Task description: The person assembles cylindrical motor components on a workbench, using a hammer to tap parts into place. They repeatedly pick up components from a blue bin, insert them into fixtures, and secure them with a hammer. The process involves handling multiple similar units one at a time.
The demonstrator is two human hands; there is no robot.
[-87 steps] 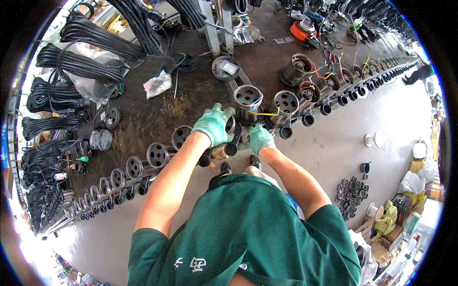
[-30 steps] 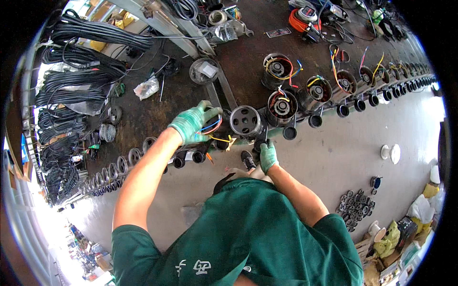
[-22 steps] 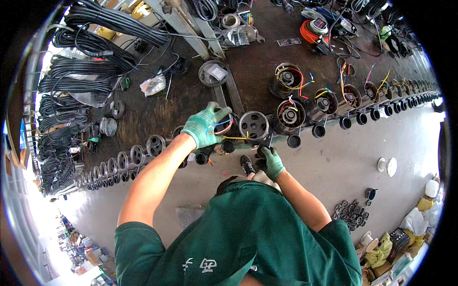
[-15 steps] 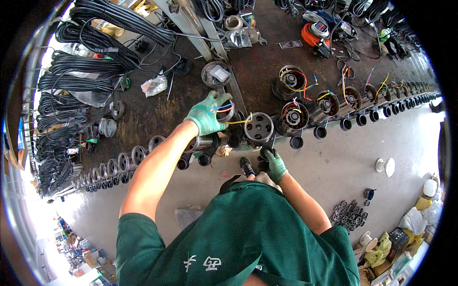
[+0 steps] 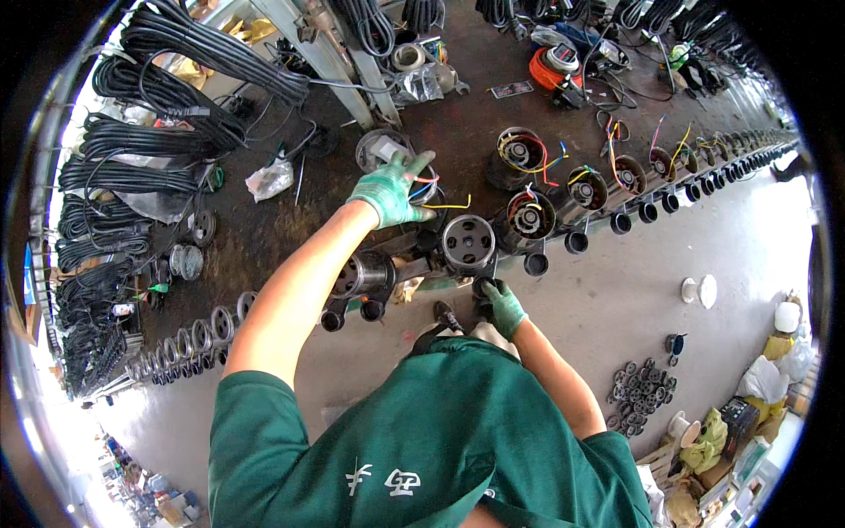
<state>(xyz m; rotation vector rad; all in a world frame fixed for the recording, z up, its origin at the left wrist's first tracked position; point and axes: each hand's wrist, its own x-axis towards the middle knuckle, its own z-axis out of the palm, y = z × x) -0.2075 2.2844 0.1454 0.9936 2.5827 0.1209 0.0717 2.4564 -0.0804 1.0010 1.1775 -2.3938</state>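
Note:
My left hand, in a green glove, is closed around the upper end of a metal motor housing on the bench. Red, blue and yellow wires stick out of that housing; my fingers and palm hide much of its body. Lower and to the right, my gloved right hand is closed on a black round pipe fitting at the bench's front edge. This fitting sits below an upright cylinder with a holed metal end disc. A shallow round metal pan lies just beyond my left hand.
Open motor housings with coloured wires line the front edge to the right. More disc-topped cylinders run leftward. Coiled black cables crowd the left side. A steel post rises at the back. Loose round parts lie on the floor.
My left hand has shifted away from the bench's front edge with the wired motor housing, leaving a wider gap at the row. My right hand stays on the black fitting. The view has shifted slightly.

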